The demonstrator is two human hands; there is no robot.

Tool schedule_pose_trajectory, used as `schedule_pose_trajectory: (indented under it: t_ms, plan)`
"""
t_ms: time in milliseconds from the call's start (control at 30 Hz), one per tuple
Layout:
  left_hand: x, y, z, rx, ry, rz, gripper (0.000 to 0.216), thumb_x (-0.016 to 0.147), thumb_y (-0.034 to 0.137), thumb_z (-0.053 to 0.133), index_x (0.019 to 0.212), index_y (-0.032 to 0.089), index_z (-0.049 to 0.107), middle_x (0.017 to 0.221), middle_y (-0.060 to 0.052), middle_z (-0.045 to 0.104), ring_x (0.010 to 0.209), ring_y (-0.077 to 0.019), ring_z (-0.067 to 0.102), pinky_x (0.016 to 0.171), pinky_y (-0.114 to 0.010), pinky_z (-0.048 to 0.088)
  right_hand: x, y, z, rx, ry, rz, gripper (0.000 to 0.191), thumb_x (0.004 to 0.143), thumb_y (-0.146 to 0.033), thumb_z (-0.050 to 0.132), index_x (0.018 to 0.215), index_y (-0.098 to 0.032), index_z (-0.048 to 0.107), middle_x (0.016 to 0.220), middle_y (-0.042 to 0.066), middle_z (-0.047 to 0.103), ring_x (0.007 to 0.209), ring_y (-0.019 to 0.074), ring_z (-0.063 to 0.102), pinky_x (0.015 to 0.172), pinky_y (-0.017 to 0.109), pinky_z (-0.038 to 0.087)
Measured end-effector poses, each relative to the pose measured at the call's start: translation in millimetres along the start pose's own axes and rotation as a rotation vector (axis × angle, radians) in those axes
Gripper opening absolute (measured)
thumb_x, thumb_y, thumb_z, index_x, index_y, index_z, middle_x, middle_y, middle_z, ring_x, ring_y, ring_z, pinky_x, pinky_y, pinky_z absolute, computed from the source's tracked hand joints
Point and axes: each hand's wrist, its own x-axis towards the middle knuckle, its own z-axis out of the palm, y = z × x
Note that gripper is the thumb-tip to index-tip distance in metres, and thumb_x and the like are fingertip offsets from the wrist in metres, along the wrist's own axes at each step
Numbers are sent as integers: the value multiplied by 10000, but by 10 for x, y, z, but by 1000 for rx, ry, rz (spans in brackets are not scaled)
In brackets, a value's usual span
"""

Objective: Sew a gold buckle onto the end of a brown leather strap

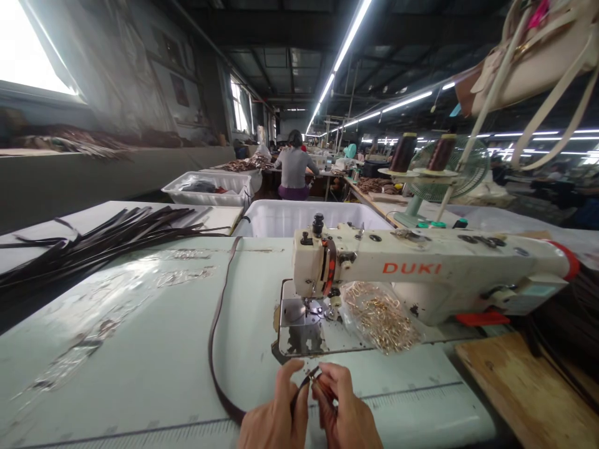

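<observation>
My left hand (276, 415) and my right hand (344, 411) meet at the near edge of the sewing table, both pinching the end of a dark brown leather strap (213, 330). A small metal fitting sits on the strap end between my fingertips. From my left hand the strap loops left and runs away across the table toward the far edge. Just beyond my hands stands a cream DUKI sewing machine (421, 268) with its needle plate (302, 327). A clear bag of gold metal fittings (381, 318) lies under the machine arm.
A pile of dark straps (93, 240) lies at far left. White plastic bins (281, 218) stand behind the table. A wooden board (524, 386) is at right, thread cones and a fan (449, 168) behind the machine. A person (294, 171) sits facing away farther back.
</observation>
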Motion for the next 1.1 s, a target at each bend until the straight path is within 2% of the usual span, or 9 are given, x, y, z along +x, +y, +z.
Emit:
schedule_pose_trajectory:
  t_ms: [100, 200, 367, 500, 633, 800, 867, 967, 1100]
  plan:
    - [71, 63, -146, -148, -114, 3, 392, 996, 275, 274, 1387, 250, 280, 713, 49, 671, 549, -111, 651, 521, -152, 444, 1, -30, -18, 25, -40, -32, 325, 952, -512, 377, 1129, -256, 471, 873, 62, 722, 699, 234, 686, 598, 286, 487]
    - [160, 99, -303, -262, -246, 58, 354, 974, 237, 277, 1308, 286, 383, 774, 46, 679, 636, -103, 656, 638, -153, 466, 37, -87, -92, 38, -104, -58, 301, 953, -499, 379, 1107, -253, 460, 809, 40, 704, 595, 195, 635, 588, 275, 456]
    - [202, 98, -445, -231, -389, 71, 293, 956, 240, 272, 1189, 229, 449, 726, 12, 658, 570, -128, 630, 589, -173, 454, 146, -279, -335, 136, -331, -83, 245, 975, -461, 398, 861, -245, 423, 640, -38, 598, 526, 130, 542, 560, 223, 409]
    - [198, 163, -619, -146, -394, 101, 210, 947, 216, 286, 1018, 230, 482, 820, -1, 649, 685, -139, 647, 697, -197, 478, 218, -430, -504, 303, -474, -56, 214, 978, -400, 435, 867, -217, 436, 745, -18, 629, 517, 99, 542, 560, 210, 414]
    - [222, 189, -778, -104, -393, 149, 164, 941, 204, 336, 980, 233, 492, 992, -18, 622, 843, -124, 635, 796, -191, 475, 236, -461, -573, 356, -532, -21, 162, 971, -357, 465, 931, -200, 465, 750, -18, 639, 494, 91, 542, 551, 210, 418]
    - [189, 121, -717, -31, -435, 177, 200, 949, 163, 305, 909, 234, 488, 903, 3, 616, 812, -122, 621, 758, -180, 459, 238, -458, -601, 164, -536, -137, 206, 999, -329, 404, 1057, -200, 554, 777, -13, 640, 556, 109, 589, 618, 226, 451]
    - [159, 95, -647, -78, -405, 143, 176, 947, 160, 303, 991, 235, 456, 878, 7, 628, 781, -121, 624, 725, -172, 451, 233, -467, -596, 17, -501, -238, 247, 1008, -320, 382, 1039, -201, 596, 819, 12, 645, 652, 137, 613, 677, 244, 456]
    - [129, 40, -532, -156, -376, 151, 236, 939, 166, 278, 1152, 226, 361, 847, 9, 645, 613, -104, 597, 545, -153, 408, 213, -456, -572, -169, -449, -365, 247, 997, -316, 410, 1036, -183, 615, 935, 66, 649, 825, 192, 624, 744, 271, 457]
    - [159, -27, -480, -195, -431, 188, 283, 936, 189, 283, 1211, 237, 329, 833, 30, 658, 467, -86, 524, 489, -161, 386, 177, -394, -547, -339, -442, -493, 195, 966, -232, 415, 1017, -157, 586, 949, 92, 635, 852, 218, 621, 709, 287, 458]
